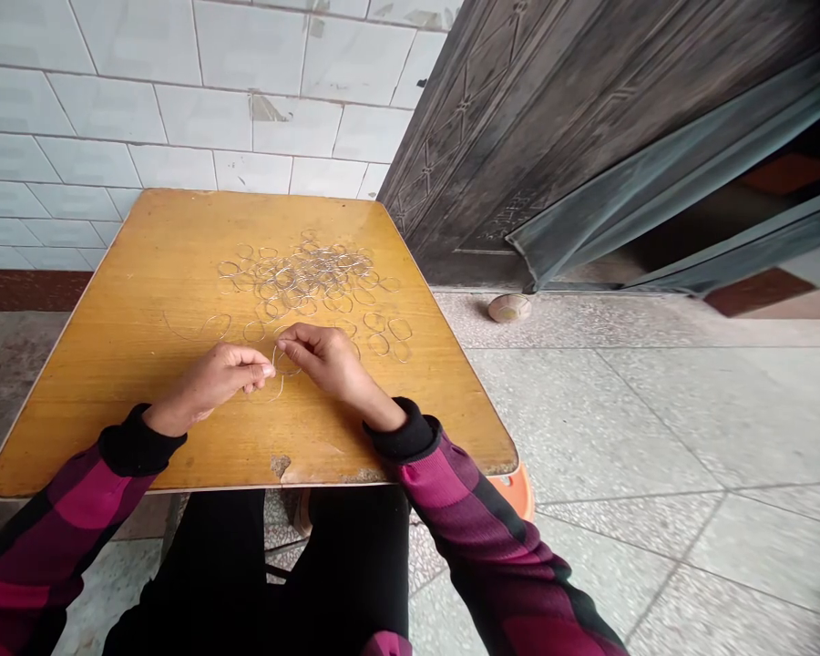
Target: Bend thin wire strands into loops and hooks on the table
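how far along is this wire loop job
Done: separate thin silver wire loops lie spread on the yellow wooden tabletop. In hand: the left hand and right hand pinch one thin silver wire. Left: a dense tangled heap of loops sits mid-table, count unclear.

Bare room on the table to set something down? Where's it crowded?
Bare wood on the tabletop: left of the wire loops, and front right between the right hand and the table's right edge. Crowded: the centre, where loops pile up, and around the left hand.
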The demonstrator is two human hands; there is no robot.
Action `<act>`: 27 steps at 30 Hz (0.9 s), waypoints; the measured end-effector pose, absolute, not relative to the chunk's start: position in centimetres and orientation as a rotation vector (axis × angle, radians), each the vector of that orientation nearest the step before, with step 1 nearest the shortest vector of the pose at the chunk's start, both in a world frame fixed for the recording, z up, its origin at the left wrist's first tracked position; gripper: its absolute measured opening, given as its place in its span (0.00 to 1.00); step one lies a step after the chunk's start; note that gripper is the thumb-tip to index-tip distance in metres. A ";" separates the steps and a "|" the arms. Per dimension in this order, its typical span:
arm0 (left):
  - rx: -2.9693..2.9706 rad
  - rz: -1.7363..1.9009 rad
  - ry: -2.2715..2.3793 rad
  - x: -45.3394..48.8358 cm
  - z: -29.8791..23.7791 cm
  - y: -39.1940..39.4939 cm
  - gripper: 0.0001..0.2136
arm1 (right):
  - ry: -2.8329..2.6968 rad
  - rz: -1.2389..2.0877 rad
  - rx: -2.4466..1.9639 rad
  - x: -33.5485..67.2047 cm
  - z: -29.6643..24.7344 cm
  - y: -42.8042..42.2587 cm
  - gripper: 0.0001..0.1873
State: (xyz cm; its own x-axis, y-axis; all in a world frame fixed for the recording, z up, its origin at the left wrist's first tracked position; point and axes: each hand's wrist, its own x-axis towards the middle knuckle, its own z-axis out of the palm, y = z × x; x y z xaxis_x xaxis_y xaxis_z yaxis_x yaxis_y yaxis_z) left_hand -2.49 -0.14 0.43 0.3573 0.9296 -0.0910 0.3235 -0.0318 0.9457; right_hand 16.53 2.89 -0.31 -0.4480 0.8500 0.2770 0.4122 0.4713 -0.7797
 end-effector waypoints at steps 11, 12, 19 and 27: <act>1.558 0.709 1.103 -2.4 0.2 -0.2 0.13 | -2.114 0.705 -0.924 16.4 -0.1 2.7 0.12; 1.551 0.706 1.095 -2.5 0.2 -0.2 0.13 | -2.114 0.703 -0.907 16.5 -0.2 2.7 0.12; 1.448 0.709 0.968 -3.2 0.2 0.1 0.09 | -2.101 0.676 -0.876 16.7 -0.2 2.7 0.12; 1.465 0.741 1.044 -2.9 0.0 0.1 0.12 | -2.123 0.631 -0.891 16.6 -0.3 2.7 0.11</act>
